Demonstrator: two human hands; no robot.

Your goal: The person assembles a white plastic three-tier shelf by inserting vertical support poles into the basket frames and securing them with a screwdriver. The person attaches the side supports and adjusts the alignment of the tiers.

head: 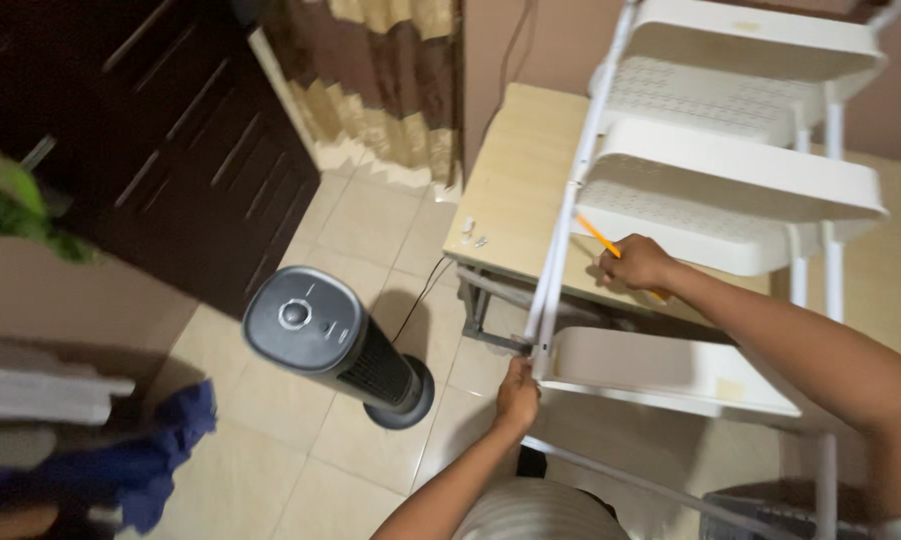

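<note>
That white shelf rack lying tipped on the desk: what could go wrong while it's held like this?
The white rack lies tilted across the wooden desk, with its lower tray past the edge; if the left hand lets go of the pole, it might slide off. It could then hit the grey tower fan standing close by on the tiled floor. The orange-handled tool in the right hand could slip against the pole.
</note>
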